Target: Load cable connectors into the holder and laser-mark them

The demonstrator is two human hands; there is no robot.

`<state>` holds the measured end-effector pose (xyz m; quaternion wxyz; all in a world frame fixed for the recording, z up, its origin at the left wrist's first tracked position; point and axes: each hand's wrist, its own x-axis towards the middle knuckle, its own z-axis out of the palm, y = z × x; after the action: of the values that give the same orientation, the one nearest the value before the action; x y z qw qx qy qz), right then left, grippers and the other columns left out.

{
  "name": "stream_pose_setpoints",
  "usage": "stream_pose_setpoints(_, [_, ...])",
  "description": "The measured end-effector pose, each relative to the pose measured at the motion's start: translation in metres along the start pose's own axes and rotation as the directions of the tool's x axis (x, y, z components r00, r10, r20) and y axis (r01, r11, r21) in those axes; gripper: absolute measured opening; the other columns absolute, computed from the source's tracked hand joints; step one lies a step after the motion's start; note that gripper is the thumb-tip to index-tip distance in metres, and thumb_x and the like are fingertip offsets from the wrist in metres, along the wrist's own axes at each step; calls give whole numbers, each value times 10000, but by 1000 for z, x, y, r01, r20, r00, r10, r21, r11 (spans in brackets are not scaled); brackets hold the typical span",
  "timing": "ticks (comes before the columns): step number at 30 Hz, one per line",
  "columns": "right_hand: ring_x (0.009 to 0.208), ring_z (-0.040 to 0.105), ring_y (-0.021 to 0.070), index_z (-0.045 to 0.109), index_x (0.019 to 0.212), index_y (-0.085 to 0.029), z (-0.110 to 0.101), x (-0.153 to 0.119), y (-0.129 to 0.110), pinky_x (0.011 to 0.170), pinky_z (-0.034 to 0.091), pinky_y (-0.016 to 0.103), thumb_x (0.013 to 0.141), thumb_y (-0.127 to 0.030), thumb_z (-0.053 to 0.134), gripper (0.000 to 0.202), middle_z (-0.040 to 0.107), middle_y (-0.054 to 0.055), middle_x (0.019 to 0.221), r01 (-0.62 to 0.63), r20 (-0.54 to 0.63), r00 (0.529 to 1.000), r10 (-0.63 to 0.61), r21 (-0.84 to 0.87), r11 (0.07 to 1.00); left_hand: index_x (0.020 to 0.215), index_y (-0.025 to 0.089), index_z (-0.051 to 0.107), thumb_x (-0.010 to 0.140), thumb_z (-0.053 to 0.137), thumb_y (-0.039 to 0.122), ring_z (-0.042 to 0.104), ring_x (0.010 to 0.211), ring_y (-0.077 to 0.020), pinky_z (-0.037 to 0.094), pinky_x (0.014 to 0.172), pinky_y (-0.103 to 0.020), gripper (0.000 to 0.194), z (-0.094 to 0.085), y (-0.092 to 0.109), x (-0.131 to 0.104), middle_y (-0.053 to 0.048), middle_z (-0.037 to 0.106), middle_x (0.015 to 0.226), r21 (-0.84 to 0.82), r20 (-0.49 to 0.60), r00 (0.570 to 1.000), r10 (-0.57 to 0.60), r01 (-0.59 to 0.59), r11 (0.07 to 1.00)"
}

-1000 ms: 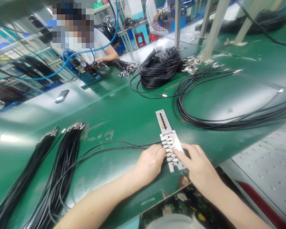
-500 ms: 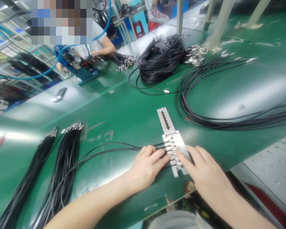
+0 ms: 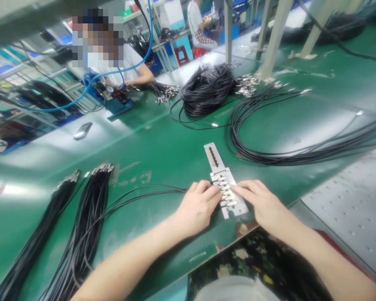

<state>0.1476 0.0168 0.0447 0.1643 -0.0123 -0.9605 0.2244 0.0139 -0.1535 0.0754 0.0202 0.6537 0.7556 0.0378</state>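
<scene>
Your glossy desk (image 3: pixel 163 161) is green, streaked with white glare. The flat hinged metal plate (image 3: pixel 240 205) before you is silver-grey, its slim metal connectors (image 3: pixel 227 194) bright silver. You have black in the long bundle of thin cables (image 3: pixel 89 217) and the looped cable coil (image 3: pixel 207 90), blue in the curved hose (image 3: pixel 151 29), and pale and yellow blotches on the black patterned fabric (image 3: pixel 282 267).

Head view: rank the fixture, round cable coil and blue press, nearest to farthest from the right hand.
1. fixture: just left of the right hand, at its fingertips
2. round cable coil: ahead, leftward
3. blue press: far left, across the table
</scene>
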Motion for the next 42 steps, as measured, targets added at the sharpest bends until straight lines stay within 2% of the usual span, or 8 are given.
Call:
stream_pose_setpoints(4, [955,510,177,533,1191,-232,-8,-6,10,819,511,339,774,27,272,557,567,59,1039,-47,-15,999,49,93,994,1262,157,435,925,345,265,406,1042,-246,369,812,-386,365,0,0,0,-84,494,1271,-31,-4,999,46,-46,998])
stream_pose_setpoints(9, [988,502,194,588,1119,-224,-3,-12,10,832,506,361,782,8,297,502,553,75,1045,-43,-52,998,48,81,996,1327,167,367,882,353,538,351,1202,-273,324,917,-437,580,8,-3,-1,-86,417,1368,-81,38,993,108,-105,991])
stream_pose_setpoints(18, [924,509,191,616,1042,-190,-5,-4,11,785,502,349,769,10,301,463,574,81,996,-2,-54,999,5,63,998,1227,190,484,883,390,518,393,1232,-222,222,1025,-447,485,-2,-3,9,-82,481,1318,-240,52,996,66,-52,969])
stream_pose_setpoints(22, [904,507,189,603,1072,-174,-11,25,15,793,475,339,748,17,308,478,580,76,984,-11,6,1000,11,75,997,1237,196,475,885,389,514,372,1251,-227,161,1057,-475,482,0,-4,8,-80,481,1318,-232,58,997,56,-41,972])
stream_pose_setpoints(26, [942,497,192,596,1101,-168,-10,82,11,831,431,318,766,-10,345,448,574,78,1028,-48,76,996,46,26,999,1233,189,475,889,377,511,328,1276,-235,177,1054,-469,481,4,-6,8,-75,468,1330,-203,43,996,79,-68,977])
stream_pose_setpoints(32, [1079,431,253,521,1187,-163,14,159,4,843,397,355,862,-222,394,354,501,126,1194,-61,231,966,112,-217,974,1251,165,453,892,388,485,323,1256,-264,241,1011,-456,485,2,6,-3,-82,451,1340,-126,-42,995,92,-96,987])
stream_pose_setpoints(35, [1069,434,282,550,1124,-122,27,174,11,844,391,392,855,-303,426,346,513,152,1160,-83,244,958,148,-259,962,1271,152,429,896,383,480,377,1200,-255,284,969,-432,501,1,13,-15,-80,482,1311,-101,-32,994,100,-103,990])
stream_pose_setpoints(42, [1041,436,296,622,942,-102,32,178,17,806,396,392,844,-288,437,280,534,163,1083,-64,229,963,140,-310,948,1283,171,413,864,382,554,351,1219,-261,293,967,-444,568,5,13,-21,-72,445,1344,-61,35,998,44,-41,997])
